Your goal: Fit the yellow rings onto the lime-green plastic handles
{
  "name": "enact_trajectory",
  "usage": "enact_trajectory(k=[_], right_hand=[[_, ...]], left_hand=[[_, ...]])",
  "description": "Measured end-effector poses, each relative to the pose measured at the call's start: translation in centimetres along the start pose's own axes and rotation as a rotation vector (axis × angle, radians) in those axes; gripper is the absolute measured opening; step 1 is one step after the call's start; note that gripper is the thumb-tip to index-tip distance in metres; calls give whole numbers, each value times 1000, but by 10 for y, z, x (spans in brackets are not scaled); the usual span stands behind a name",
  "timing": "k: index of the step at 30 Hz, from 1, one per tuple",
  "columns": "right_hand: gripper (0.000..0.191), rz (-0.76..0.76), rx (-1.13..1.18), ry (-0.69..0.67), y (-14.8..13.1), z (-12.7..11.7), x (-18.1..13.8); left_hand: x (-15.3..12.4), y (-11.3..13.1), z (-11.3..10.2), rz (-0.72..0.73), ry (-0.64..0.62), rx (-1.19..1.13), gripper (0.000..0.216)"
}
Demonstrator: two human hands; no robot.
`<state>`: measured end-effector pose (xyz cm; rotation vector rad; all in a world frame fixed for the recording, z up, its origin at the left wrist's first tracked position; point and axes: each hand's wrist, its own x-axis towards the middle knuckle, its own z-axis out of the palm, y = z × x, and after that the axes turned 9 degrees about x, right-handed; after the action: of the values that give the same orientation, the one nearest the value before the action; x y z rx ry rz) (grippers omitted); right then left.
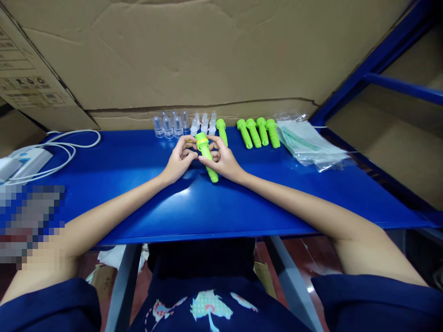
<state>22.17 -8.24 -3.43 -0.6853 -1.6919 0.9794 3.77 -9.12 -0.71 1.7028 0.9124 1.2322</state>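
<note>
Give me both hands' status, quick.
Left hand: partly curled at the wide end of a green tube; a firm grip can't be told.
Right hand: closed, holding the same green tube.

Angles bare left arm (pixel 121 212) and right arm (pixel 297 203) forward and inward, elbows spread wide. Holds left hand (pixel 180 160) and right hand (pixel 224 160) close together at mid-view, palms turned inward, fingers curled, thumb tips nearly meeting.
</note>
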Motion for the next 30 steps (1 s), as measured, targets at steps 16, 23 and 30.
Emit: enact_trajectory(k=[16,23,30], right_hand=[[62,42,208,-76,4,-4,5],[59,106,218,-72,2,-7,6],[62,91,197,18,2,-7,7]], left_hand=[[-1,-6,3,18,-30,-65,54],[-2,-2,3,17,-35,-48,50],[0,-4,-2,-32,-54,-22,49]])
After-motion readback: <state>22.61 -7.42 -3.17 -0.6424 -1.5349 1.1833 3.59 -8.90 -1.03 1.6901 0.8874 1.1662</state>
